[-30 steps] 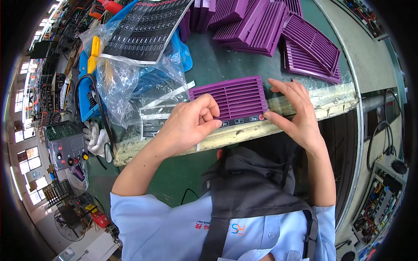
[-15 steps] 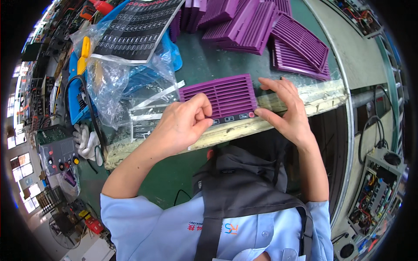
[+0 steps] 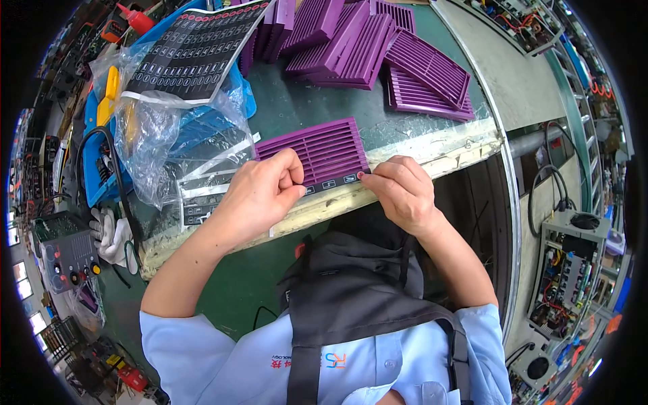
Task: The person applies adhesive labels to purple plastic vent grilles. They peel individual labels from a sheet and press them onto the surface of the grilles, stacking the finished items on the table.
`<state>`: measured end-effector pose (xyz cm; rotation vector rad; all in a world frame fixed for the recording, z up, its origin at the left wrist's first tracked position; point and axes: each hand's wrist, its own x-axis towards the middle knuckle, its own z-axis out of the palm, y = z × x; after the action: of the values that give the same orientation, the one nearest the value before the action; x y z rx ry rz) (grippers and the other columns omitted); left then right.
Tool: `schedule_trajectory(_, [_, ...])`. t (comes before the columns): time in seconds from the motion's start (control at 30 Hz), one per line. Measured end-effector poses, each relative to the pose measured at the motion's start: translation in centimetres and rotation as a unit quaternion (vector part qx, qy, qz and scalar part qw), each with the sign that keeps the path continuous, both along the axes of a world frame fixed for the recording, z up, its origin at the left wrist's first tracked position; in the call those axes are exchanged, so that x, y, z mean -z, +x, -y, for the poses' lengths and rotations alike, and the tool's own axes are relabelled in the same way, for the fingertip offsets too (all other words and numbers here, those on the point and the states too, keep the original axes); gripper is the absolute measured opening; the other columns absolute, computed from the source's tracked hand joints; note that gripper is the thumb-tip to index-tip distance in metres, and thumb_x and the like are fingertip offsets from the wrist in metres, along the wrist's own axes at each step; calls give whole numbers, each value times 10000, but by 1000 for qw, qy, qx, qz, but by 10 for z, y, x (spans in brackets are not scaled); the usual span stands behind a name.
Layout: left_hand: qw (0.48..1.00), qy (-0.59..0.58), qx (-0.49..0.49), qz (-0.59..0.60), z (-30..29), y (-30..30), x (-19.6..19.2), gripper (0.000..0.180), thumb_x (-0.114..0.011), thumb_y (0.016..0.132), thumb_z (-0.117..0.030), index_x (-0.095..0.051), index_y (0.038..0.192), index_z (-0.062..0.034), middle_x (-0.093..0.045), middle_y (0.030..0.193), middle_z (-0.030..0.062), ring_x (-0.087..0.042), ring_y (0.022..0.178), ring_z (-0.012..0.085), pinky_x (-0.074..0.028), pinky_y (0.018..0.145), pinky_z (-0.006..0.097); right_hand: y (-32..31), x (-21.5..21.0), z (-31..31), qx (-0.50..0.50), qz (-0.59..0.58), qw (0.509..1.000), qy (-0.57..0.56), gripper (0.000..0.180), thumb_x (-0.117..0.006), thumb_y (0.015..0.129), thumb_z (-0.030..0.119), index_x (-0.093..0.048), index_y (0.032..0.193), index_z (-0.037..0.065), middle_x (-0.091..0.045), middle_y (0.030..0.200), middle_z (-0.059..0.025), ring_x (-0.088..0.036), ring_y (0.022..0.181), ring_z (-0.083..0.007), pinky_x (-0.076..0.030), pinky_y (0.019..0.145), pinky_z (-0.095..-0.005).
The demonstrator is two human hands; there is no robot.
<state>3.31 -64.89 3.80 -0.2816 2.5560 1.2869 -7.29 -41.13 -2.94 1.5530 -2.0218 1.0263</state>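
Note:
A purple slatted vent panel point(image 3: 331, 150) lies near the table's front edge, its slats running lengthwise. Along its near border runs a narrow black label strip point(image 3: 329, 183) with pale symbols and a red spot at the right end. My left hand point(image 3: 260, 196) is closed at the strip's left end, thumb and curled forefinger pinching there. At the right end, beside the red spot, my right hand point(image 3: 405, 192) pinches the strip with thumb and fingertips. Whether the strip lies fully flat against the panel I cannot tell.
Several more purple panels point(image 3: 344, 50) are piled at the back, two at the right. A black label sheet point(image 3: 196, 54) lies over crumpled clear plastic point(image 3: 148, 142) and a blue bin point(image 3: 101, 162) on the left. White gloves point(image 3: 111, 233) lie by a control box point(image 3: 67, 256).
My right hand has closed from an open, spread pose to a pinch at the strip's right end. My left hand keeps its pinch. The whole view has shifted a little.

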Motion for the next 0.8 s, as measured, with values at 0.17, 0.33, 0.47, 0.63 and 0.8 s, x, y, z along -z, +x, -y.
schedule_trajectory(0.17, [1000, 3, 3, -24, 1, 1, 4, 144, -695, 822, -39, -560, 867, -24, -551, 623, 3, -509, 564, 76, -379, 519, 268, 6, -1, -1, 29, -37, 996, 72, 225, -694, 697, 76, -618, 909, 61, -598, 911, -57, -565, 778, -211, -433, 725, -360])
schedule_trajectory(0.33, [999, 4, -3, -33, 0, 2, 7, 146, -697, 818, -38, -560, 865, -21, -546, 621, 5, -505, 560, 80, -381, 517, 276, 42, -15, -18, -55, 26, 987, 147, 134, -661, 760, 120, -582, 868, 113, -577, 880, -18, -557, 772, -210, -401, 746, -363])
schedule_trajectory(0.47, [999, 7, -1, -51, 2, 5, 8, 143, -695, 821, -48, -562, 867, -21, -552, 623, 11, -513, 564, 89, -392, 525, 288, 62, -23, -19, -174, 144, 960, 164, 196, -745, 798, 149, -608, 921, 82, -584, 879, -28, -597, 831, -244, -435, 848, -415])
schedule_trajectory(0.63, [997, -22, 6, -72, 2, 6, 12, 156, -703, 817, -78, -571, 880, -24, -606, 654, 45, -568, 589, 122, -428, 550, 306, 37, -33, 23, -60, 68, 974, 209, 715, -759, 797, 266, -475, 1402, 13, -484, 1445, -159, -425, 1378, -310, -297, 1158, -468])
schedule_trajectory(0.8, [985, -129, 24, -113, -1, 11, 9, 209, -739, 814, -143, -571, 851, -25, -607, 619, 86, -607, 575, 212, -449, 564, 359, 42, -24, 21, -55, 42, 966, 248, 838, -780, 763, 308, -412, 1455, 9, -418, 1513, -144, -367, 1426, -293, -280, 1178, -442])
